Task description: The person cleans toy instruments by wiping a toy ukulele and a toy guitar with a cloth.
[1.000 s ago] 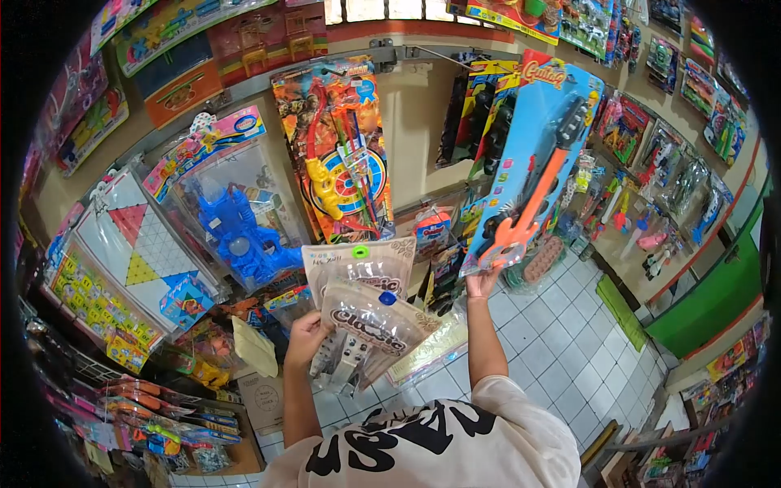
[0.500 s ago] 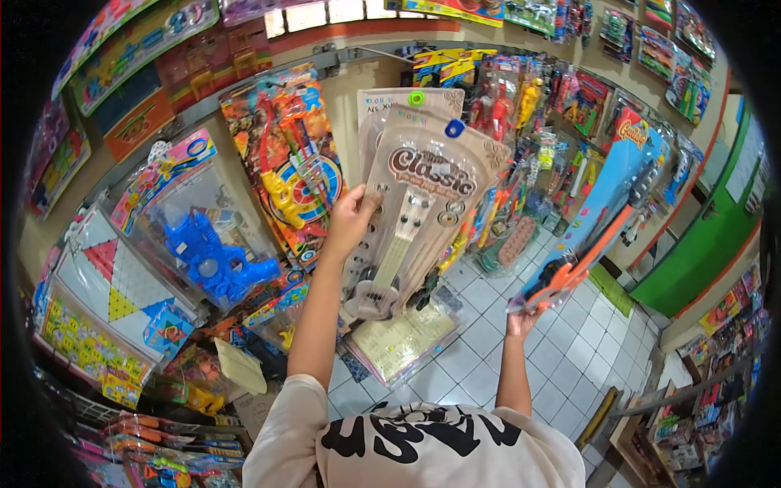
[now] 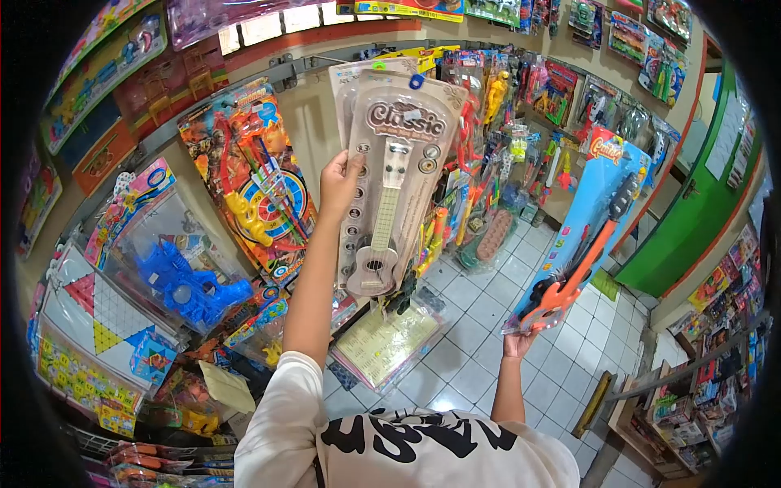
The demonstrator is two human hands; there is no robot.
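My left hand (image 3: 340,183) is closed on the left edge of a boxy clear pack marked "Classic", with its thumb on the front. Inside this toy ukulele pack (image 3: 390,220) is a small pale ukulele with a dark sound hole. A blue ring tag sits at its top, and a similar pack (image 3: 342,89) shows partly behind it. Low on the right, my right hand (image 3: 518,345) grips the bottom end of a toy guitar pack (image 3: 598,195). Its card is blue, and the guitar in it is orange and black; the pack leans up to the right.
An archery toy pack (image 3: 264,207) with a target hangs left of my left hand, near a blue toy gun pack (image 3: 183,281). Flat wrapped packs (image 3: 390,342) lie low ahead above the tiled floor (image 3: 464,370). A green door (image 3: 700,211) stands right, with a shelf (image 3: 651,427) below.
The ukulele pack has turned more upright and faces me with less glare, so the ukulele shows clearly. The guitar pack has shifted slightly, still in my right hand. The whole view has shifted somewhat.
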